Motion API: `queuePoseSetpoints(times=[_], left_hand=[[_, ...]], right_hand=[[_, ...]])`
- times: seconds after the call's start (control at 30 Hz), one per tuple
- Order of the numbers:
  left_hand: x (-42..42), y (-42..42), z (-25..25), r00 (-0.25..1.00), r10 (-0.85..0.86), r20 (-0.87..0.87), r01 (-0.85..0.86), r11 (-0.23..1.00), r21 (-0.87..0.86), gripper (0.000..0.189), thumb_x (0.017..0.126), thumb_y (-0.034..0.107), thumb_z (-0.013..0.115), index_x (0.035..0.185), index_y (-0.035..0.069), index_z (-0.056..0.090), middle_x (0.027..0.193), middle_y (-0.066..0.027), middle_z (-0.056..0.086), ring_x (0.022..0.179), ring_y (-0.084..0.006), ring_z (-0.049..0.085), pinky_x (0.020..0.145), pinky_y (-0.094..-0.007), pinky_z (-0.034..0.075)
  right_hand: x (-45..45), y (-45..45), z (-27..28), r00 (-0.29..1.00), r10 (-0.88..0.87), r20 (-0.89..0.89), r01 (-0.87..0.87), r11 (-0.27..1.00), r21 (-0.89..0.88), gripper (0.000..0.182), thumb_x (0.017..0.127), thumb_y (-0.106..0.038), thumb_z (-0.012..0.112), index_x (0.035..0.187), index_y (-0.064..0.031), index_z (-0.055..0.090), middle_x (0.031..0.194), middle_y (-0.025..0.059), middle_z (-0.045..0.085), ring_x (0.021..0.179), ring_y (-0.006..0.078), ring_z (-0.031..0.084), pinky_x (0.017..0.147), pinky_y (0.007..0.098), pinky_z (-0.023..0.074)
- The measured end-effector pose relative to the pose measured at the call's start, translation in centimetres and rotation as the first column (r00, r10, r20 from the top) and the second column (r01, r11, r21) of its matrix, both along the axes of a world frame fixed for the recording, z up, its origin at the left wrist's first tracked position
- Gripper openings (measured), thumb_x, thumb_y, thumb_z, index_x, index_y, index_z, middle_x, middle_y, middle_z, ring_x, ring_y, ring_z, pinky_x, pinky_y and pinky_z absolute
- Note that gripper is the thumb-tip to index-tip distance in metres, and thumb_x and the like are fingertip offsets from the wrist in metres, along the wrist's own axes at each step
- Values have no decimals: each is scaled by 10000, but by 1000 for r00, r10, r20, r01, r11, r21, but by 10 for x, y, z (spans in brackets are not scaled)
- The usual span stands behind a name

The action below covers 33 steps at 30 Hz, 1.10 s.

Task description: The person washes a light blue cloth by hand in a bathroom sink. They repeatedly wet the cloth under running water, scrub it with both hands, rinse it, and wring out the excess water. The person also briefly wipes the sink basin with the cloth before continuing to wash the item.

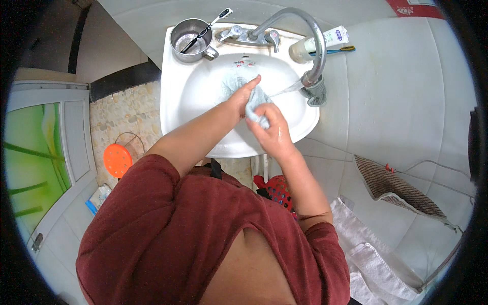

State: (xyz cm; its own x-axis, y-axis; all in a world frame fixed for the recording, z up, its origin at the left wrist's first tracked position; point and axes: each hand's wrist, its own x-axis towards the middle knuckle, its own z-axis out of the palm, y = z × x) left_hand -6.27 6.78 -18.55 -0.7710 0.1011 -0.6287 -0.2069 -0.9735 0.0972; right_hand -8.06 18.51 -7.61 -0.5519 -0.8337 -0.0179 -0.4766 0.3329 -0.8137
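Note:
Over the white washbasin (198, 91), a wet pale blue cloth (256, 100) is held between my two hands. My left hand (243, 96) grips its middle, thumb stretched out, the other fingers mostly hidden. One part of the cloth spreads into the bowl beyond that hand. Nearer to me, my right hand (272, 131) pinches the bunched end of the cloth, and its skin shines with water. From the curved metal faucet (318, 42), a stream of water (288, 89) runs sideways toward the cloth.
A metal mug (187, 57) with a black-and-white toothbrush (207, 28) stands at the basin's back left. Two tap handles (272, 37) flank the spout's base. At the right are a cup (299, 52), a toothpaste tube (335, 36), a blue toothbrush (333, 51) and a dark cloth (317, 94).

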Motion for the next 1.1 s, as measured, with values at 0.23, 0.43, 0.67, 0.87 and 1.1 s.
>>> queuePoseSetpoints(times=[0.23,0.43,0.67,0.87,1.1], left_hand=[[16,-7,-6,987,105,119,-120,984,131,409,825,347,545,1049,5,515,1012,-140,566,920,-265,558,832,-417,445],[37,-19,-7,952,84,-293,-34,984,173,560,739,415,635,1108,17,496,1074,-132,552,997,-254,529,876,-418,419],[34,-9,33,946,-32,-322,122,956,265,557,719,402,658,1149,92,488,1130,-66,532,1057,-221,491,933,-364,373],[39,15,33,927,216,-305,-61,893,446,564,745,374,638,1197,98,443,1190,-52,489,1100,-220,453,947,-380,351],[47,-4,50,967,-190,-169,153,965,-213,709,765,226,639,1318,51,232,1266,-134,380,1146,-229,399,967,-387,317]], right_hand=[[9,14,53,961,232,149,-232,973,-18,171,694,-54,627,786,-37,485,797,87,518,756,213,513,701,286,416],[-27,20,48,894,-169,415,111,981,159,162,701,-77,620,833,-52,530,804,34,554,744,143,518,678,270,418],[-109,-26,-74,373,-411,832,681,731,56,350,792,-325,571,1041,-82,532,992,86,548,920,237,514,810,357,423],[-46,-26,-98,-12,256,966,710,682,-172,556,835,-479,409,1156,-26,448,1108,161,504,1015,304,483,925,429,365],[-82,-27,-63,363,-277,889,326,932,158,444,788,-225,571,1110,47,432,961,142,558,856,233,562,738,336,478]])
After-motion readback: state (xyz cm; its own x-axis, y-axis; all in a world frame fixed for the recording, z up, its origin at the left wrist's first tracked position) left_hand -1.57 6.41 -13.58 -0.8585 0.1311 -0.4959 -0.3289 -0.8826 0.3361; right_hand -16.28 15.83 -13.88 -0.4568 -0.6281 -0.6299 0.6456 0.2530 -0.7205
